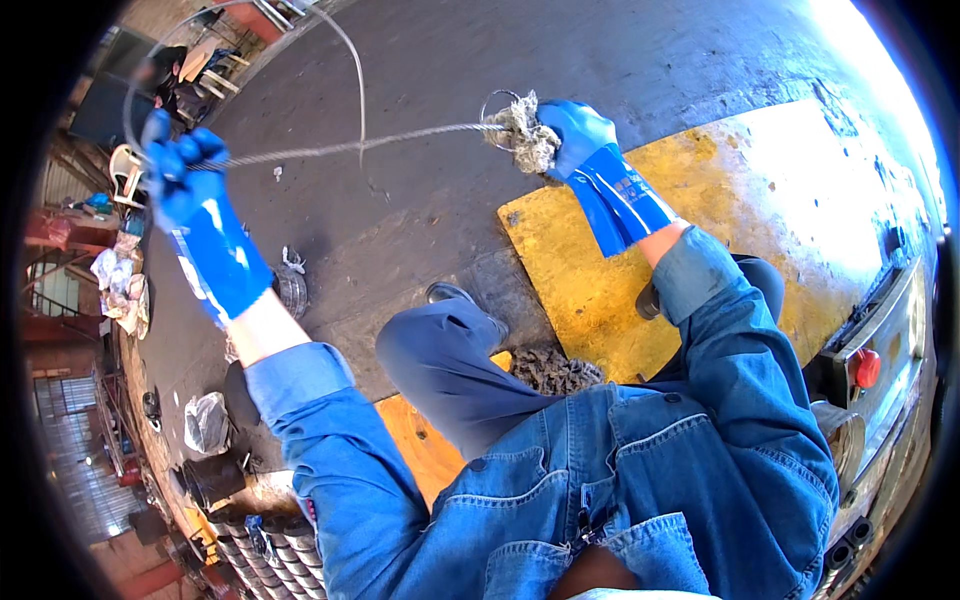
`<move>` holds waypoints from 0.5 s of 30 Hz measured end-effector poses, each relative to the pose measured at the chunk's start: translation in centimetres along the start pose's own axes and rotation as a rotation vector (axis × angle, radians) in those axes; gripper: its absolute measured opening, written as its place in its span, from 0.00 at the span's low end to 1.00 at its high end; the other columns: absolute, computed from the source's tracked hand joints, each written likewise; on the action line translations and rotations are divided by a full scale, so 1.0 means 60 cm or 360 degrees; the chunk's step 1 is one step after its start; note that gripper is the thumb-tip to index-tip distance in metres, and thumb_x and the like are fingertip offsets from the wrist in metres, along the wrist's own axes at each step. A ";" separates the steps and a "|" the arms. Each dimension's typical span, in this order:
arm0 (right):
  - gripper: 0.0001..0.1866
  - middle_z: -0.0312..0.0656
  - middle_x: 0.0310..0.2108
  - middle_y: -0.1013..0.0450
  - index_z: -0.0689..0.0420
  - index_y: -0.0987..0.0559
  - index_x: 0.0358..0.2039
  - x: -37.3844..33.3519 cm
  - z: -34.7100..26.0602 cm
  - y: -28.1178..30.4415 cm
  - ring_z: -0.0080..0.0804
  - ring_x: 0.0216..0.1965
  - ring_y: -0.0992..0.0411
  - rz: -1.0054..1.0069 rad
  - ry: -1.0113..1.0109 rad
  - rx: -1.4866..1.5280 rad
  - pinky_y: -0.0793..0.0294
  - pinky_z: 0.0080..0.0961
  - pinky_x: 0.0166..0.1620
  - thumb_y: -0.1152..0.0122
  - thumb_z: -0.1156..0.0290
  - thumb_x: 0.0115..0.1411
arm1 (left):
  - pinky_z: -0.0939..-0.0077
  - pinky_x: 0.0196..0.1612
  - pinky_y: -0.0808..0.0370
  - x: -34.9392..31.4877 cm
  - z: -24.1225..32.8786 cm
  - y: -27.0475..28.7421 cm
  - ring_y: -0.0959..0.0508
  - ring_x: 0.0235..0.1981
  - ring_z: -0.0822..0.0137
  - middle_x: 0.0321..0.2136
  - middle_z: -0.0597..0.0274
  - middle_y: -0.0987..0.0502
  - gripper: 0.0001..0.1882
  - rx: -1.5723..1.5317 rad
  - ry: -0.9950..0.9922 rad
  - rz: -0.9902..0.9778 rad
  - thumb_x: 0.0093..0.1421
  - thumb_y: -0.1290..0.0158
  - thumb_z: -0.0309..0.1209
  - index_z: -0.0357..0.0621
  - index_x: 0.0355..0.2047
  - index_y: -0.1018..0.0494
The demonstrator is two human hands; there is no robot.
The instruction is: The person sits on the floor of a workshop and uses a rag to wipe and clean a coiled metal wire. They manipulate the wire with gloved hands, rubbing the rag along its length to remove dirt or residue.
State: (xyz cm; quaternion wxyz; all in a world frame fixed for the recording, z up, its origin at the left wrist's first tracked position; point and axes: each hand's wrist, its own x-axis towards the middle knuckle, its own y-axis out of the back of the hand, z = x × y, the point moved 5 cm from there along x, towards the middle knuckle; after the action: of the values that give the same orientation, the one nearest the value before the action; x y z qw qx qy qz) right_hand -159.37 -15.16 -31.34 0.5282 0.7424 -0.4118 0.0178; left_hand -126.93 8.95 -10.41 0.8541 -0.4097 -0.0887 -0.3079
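Steel wire rope, thin, grey and twisted, runs taut between two gloved hands, its long axis almost level across the view, rising slightly toward the person's right. Left hand, in a blue rubber glove, has its fingers curled tight around the rope's left end. Right hand, in a matching blue glove, is closed on a wad of frayed grey rag wrapped about the rope, with the fingers clamped together over it. Beyond the rag the rope curls into a single small loop, and one loose length arcs up and away over the dark concrete floor toward the top left.

Both arms wear blue denim sleeves. One bent knee in blue trousers shows between them, and two dark shoes rest near a yellow painted floor plate. A heap of dark chain lies by the knee at the plate's near edge. One red round button sits on a metal box at the right. Whether the rope continues past the left hand I cannot tell.
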 end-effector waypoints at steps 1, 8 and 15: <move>0.12 0.41 0.38 0.20 0.48 0.18 0.33 0.002 -0.007 -0.011 0.49 0.42 0.21 -0.0147 -0.0066 -0.0046 0.20 0.45 0.42 0.29 0.61 0.47 | 0.72 0.30 0.32 -0.015 -0.009 0.046 0.39 0.16 0.75 0.11 0.75 0.41 0.07 0.0100 0.0008 0.0153 0.68 0.47 0.31 0.41 0.37 0.24; 0.14 0.41 0.43 0.18 0.44 0.15 0.40 -0.095 0.070 -0.106 0.46 0.47 0.20 -0.1183 -0.0486 -0.0452 0.20 0.44 0.46 0.32 0.65 0.50 | 0.76 0.36 0.24 -0.281 -0.338 0.513 0.23 0.26 0.73 0.24 0.72 0.20 0.15 -0.0051 0.0868 0.1190 0.70 0.49 0.34 0.50 0.25 0.22; 0.17 0.46 0.40 0.19 0.49 0.17 0.39 -0.223 0.153 -0.175 0.52 0.44 0.21 -0.1053 -0.0724 -0.0019 0.21 0.44 0.45 0.31 0.60 0.48 | 0.63 0.61 0.29 -0.337 -0.425 0.546 0.22 0.55 0.63 0.48 0.63 0.18 0.17 0.0382 0.1386 0.1002 0.73 0.56 0.41 0.46 0.50 0.23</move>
State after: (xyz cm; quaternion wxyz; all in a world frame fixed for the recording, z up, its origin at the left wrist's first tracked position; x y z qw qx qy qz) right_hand -165.33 -13.48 -49.65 0.4052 0.8168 -0.2570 -0.3203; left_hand -125.94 14.43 -56.26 0.9035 -0.1508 0.3652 -0.1662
